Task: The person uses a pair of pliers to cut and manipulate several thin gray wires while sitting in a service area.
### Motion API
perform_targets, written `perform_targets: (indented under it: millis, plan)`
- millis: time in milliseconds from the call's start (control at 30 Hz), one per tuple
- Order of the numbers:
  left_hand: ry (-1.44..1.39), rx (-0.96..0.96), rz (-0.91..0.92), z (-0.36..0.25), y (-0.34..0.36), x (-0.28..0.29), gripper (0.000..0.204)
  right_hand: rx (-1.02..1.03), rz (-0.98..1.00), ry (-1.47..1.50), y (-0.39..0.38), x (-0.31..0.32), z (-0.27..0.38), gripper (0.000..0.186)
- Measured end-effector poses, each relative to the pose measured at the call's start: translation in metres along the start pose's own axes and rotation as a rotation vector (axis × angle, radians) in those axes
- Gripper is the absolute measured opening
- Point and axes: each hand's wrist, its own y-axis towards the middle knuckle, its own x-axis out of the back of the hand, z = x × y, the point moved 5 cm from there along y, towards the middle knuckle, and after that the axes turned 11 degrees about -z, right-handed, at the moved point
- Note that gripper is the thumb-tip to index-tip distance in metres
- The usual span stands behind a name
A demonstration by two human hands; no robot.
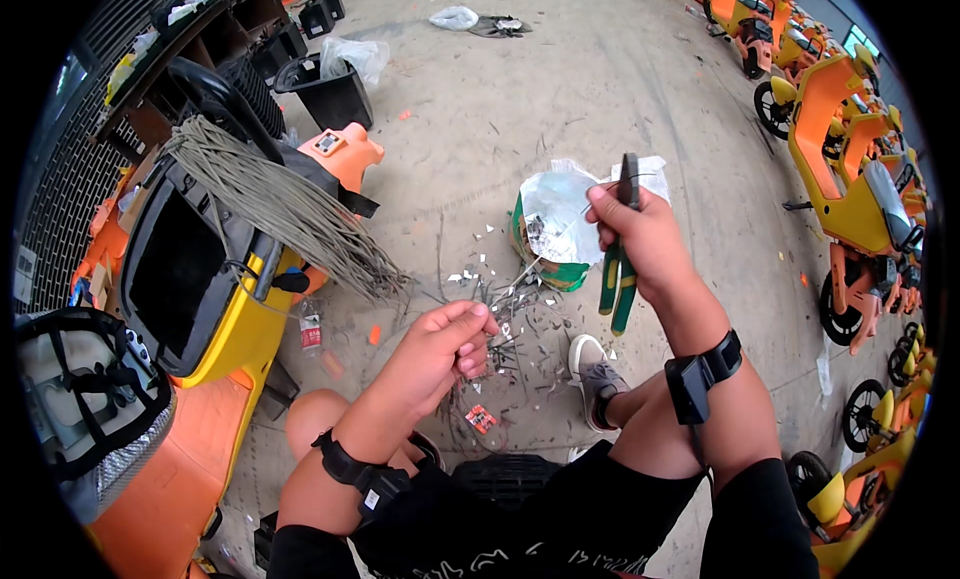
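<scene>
My right hand (648,229) is raised right of centre, its fingers closed round pliers (621,294) with green handles. The dark jaws point up and away from me. A thin dark strand seems to show by the jaws, too fine to make out. Lower and to the left, my left hand (440,354) is curled with thumb against fingers; whatever it pinches, if anything, is hidden. Beyond the hands stands a white and green sack (560,219) with an open top. A bundle of grey-green wires or cords (270,204) lies across a yellow and orange scooter (255,324) on my left.
Dark clippings and white scraps (500,309) litter the concrete between my feet. A black bin (335,97) with a clear bag stands far left. Orange and yellow scooters (845,159) line the right side. A clear bottle (310,329) lies beside the left scooter.
</scene>
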Motion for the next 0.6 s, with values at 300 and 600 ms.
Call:
perform_targets:
  millis: [300, 600]
  plan:
    - [0.035, 0.013, -0.049, 0.004, -0.001, 0.007, 0.024, 0.014, -0.244, 0.070, 0.026, 0.042, 0.001, 0.017]
    - [0.331, 0.001, -0.099, 0.008, -0.005, 0.009, 0.023, 0.100, -0.386, 0.023, 0.030, 0.067, 0.005, 0.018]
